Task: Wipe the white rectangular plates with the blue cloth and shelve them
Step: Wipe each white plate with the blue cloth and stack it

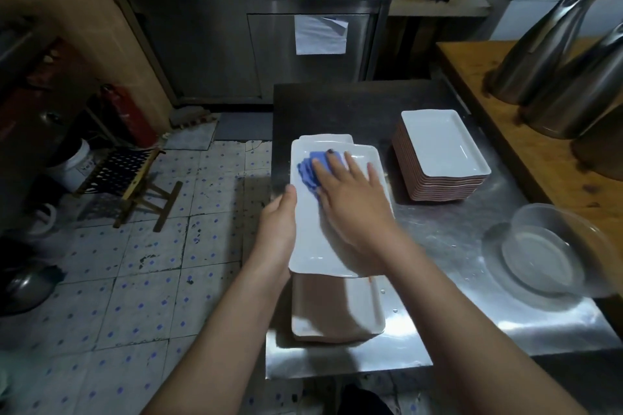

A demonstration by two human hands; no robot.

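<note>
A long white rectangular plate [313,239] is held above a pile of similar plates [337,313] on the steel table [455,263]. My left hand [278,222] grips its left edge, thumb on the rim. My right hand [350,199] lies flat with straight fingers on the blue cloth [312,168], pressing it against the plate's far half. Another plate's far end [327,137] shows behind the held one. A second stack of smaller white rectangular plates [441,145] stands to the right on the table.
A clear glass bowl [546,256] sits at the table's right side. Steel jugs [553,54] stand on a wooden counter [526,145] to the right. A folding stool [135,178] is on the tiled floor at left, with a steel cabinet [263,44] behind.
</note>
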